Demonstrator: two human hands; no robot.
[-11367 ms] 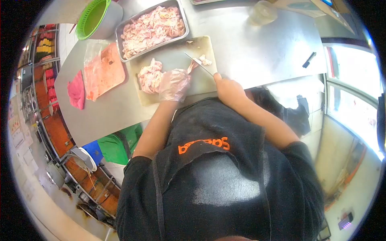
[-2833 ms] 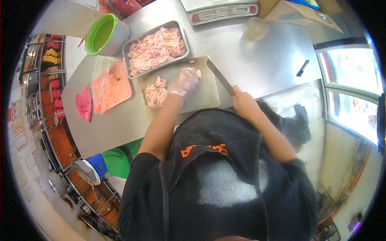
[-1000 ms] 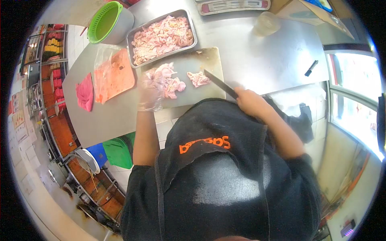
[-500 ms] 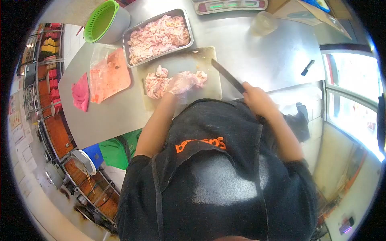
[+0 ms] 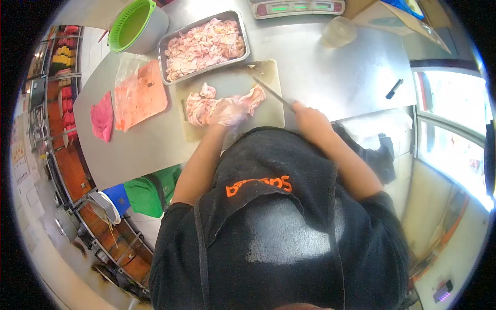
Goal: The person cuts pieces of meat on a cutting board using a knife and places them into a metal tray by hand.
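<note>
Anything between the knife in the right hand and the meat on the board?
Nothing visible before the meat piece at the right, close beside the knife in the right hand; can't tell if they touch. Farther left, the gloved left hand lies between that piece and the larger heap.

I stood at a metal table [image 5: 346, 70], its top shining with glare. To my right, harsh white light came through framed glass panes [image 5: 449, 93] above a cream panel [image 5: 439, 181]. On my left ran reddish-brown shelving [image 5: 67, 168] beside a pale wall [image 5: 31, 188] with papers; white tiles [image 5: 148, 227] covered the floor.
</note>
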